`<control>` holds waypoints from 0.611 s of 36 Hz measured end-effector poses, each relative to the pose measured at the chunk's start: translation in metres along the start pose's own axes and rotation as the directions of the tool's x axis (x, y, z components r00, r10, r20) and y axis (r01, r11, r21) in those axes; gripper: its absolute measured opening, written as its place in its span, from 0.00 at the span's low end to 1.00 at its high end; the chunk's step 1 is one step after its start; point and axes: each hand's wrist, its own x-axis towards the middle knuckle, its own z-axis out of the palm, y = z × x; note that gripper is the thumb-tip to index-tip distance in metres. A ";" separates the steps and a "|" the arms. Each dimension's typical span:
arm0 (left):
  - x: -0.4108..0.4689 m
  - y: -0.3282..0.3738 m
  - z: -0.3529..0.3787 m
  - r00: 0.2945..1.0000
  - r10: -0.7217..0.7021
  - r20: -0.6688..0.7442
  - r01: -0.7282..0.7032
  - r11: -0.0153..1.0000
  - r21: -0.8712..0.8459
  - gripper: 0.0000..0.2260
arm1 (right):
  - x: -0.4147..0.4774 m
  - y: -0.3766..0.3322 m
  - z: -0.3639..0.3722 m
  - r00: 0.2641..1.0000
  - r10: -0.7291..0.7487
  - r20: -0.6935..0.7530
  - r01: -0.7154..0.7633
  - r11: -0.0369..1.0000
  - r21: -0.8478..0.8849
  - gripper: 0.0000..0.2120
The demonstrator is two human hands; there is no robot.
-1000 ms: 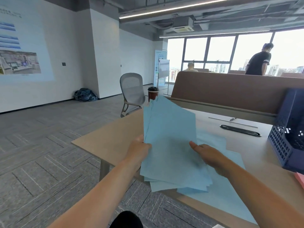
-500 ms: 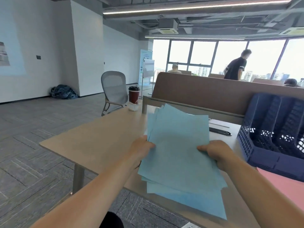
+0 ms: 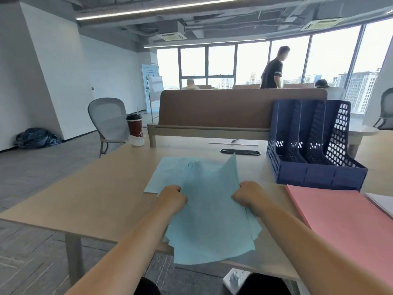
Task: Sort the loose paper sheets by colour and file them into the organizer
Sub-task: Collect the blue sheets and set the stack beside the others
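A loose stack of light blue sheets (image 3: 209,211) lies fanned across the middle of the wooden desk (image 3: 89,194), its near end hanging over the front edge. My left hand (image 3: 173,196) grips the stack's left side and my right hand (image 3: 247,194) grips its right side, both with fingers curled. The dark blue mesh organizer (image 3: 314,145) with upright slots stands at the back right, apart from the blue sheets. A pink stack (image 3: 340,218) lies flat at the right, in front of the organizer.
White sheets (image 3: 382,202) show at the far right edge. A red cup (image 3: 134,125) stands at the desk's back left, a black cable grommet (image 3: 240,151) behind the blue sheets, and a brown divider (image 3: 223,109) along the back. A grey chair (image 3: 109,122) stands beyond the desk.
The blue stack, held up tilted before, has come down flat onto the desk with both hands gripping its sides. The view has swung right, bringing the whole organizer and pink stack into sight.
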 end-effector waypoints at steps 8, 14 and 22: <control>0.008 -0.004 0.001 0.999 -0.048 0.001 0.048 0.999 0.012 0.18 | 0.002 0.001 0.000 1.000 0.006 0.014 -0.007 1.000 0.027 0.09; 0.008 0.001 -0.001 0.997 -0.066 0.045 0.064 0.997 0.031 0.14 | 0.002 -0.002 0.006 0.999 0.036 -0.019 -0.034 0.994 0.106 0.09; 0.009 -0.001 -0.005 0.997 0.035 0.065 -0.034 0.999 -0.019 0.07 | -0.006 0.006 0.002 0.997 0.063 -0.043 -0.055 0.983 0.176 0.05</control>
